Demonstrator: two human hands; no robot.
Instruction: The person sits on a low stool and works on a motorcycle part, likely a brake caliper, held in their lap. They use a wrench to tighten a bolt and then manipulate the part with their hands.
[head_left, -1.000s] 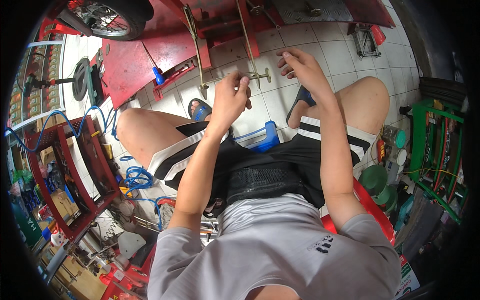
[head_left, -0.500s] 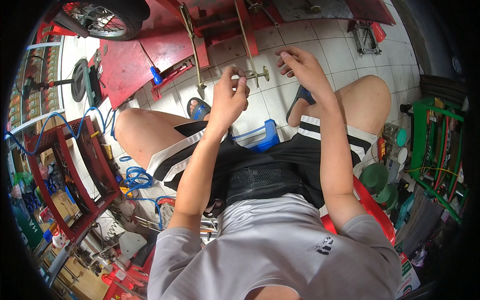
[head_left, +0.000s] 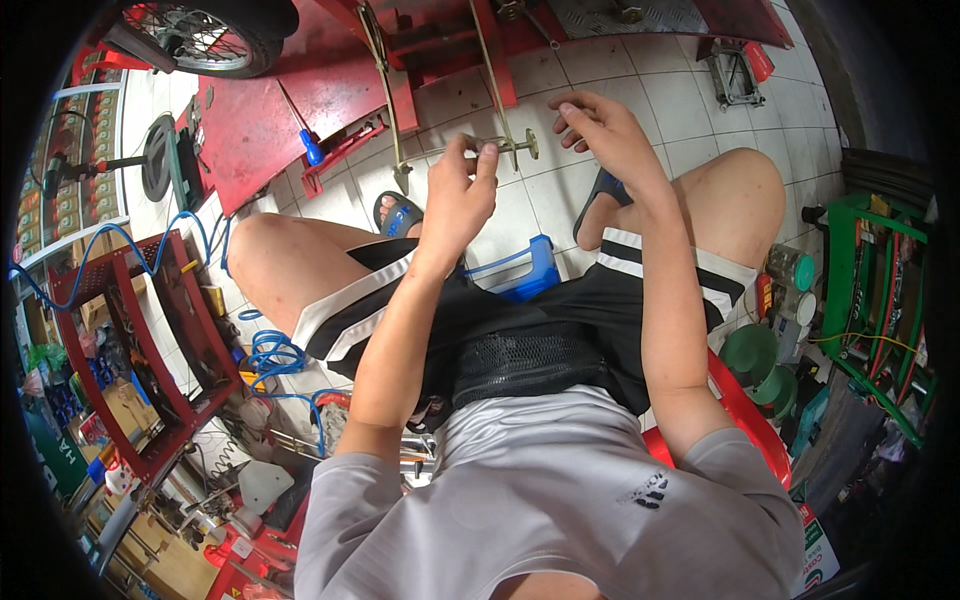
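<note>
Metal rod (head_left: 521, 146) ends between the hands (head_left: 608, 138) (left hand (head_left: 462, 195) partly hiding it).

Beside your left hand (head_left: 462, 195), a metal rod (head_left: 391, 112) shows a dull brassy finish; farther left, a screwdriver handle (head_left: 313, 150) is smooth blue plastic. Beyond your hands, the platform (head_left: 255, 125) is scuffed, shiny red-painted metal, the tread plate (head_left: 592, 17) rough grey metal. Nearer you than either hand, your shirt (head_left: 540, 470) is soft matt cloth.
</note>
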